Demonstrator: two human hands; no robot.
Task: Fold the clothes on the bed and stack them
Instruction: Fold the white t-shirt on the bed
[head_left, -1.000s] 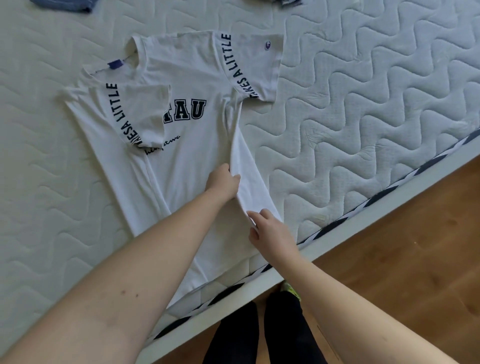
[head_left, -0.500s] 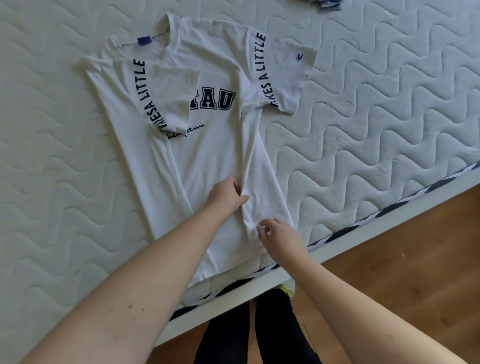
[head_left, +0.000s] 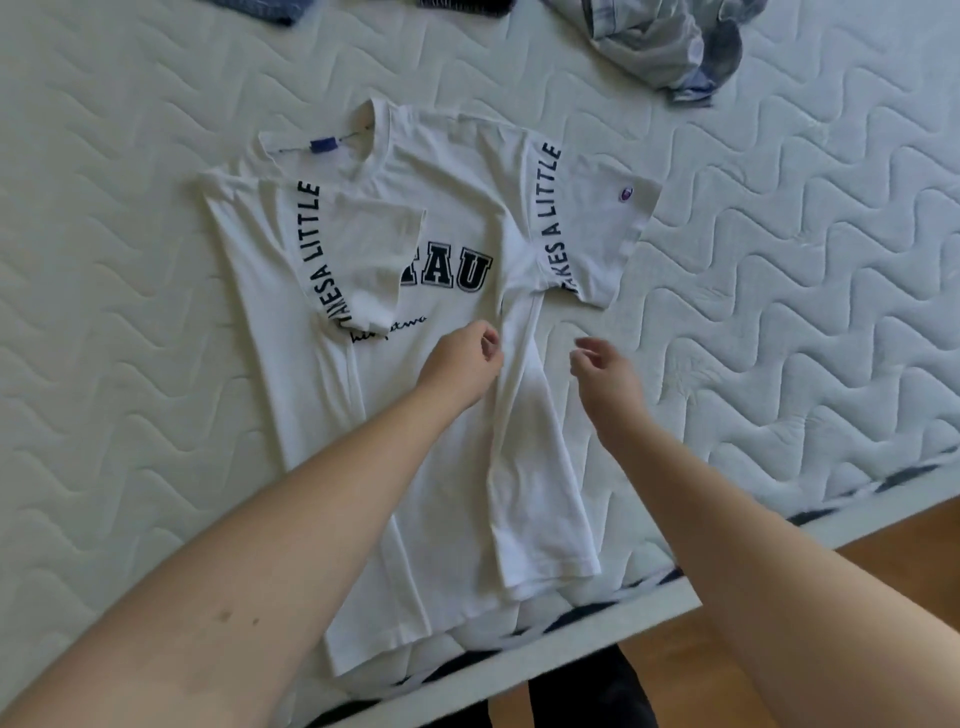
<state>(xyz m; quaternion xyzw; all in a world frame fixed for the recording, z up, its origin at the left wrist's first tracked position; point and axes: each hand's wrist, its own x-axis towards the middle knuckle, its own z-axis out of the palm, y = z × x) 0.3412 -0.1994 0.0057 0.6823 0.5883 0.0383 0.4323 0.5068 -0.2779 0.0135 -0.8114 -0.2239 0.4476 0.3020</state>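
Observation:
A white T-shirt (head_left: 447, 447) with dark lettering lies face up on the quilted mattress (head_left: 104, 322), its hem at the bed's near edge. Its left sleeve is folded in over the chest. The right side of the body is folded inward as a long strip, and the right sleeve (head_left: 597, 228) still sticks out. My left hand (head_left: 462, 364) hovers at the strip's inner edge below the lettering, fingers loosely curled and holding nothing. My right hand (head_left: 605, 374) hangs just right of the strip, also loosely curled and empty.
A crumpled blue-grey garment (head_left: 670, 47) lies at the far right of the mattress. Dark clothes (head_left: 280, 10) show at the top edge. The bed's near edge (head_left: 519, 660) runs diagonally, with wooden floor (head_left: 883, 571) beyond it and my black-clad legs (head_left: 587, 696) below.
Both hands let go of the shirt's folded right edge near the hem and moved up toward the chest. The folded strip now lies flat.

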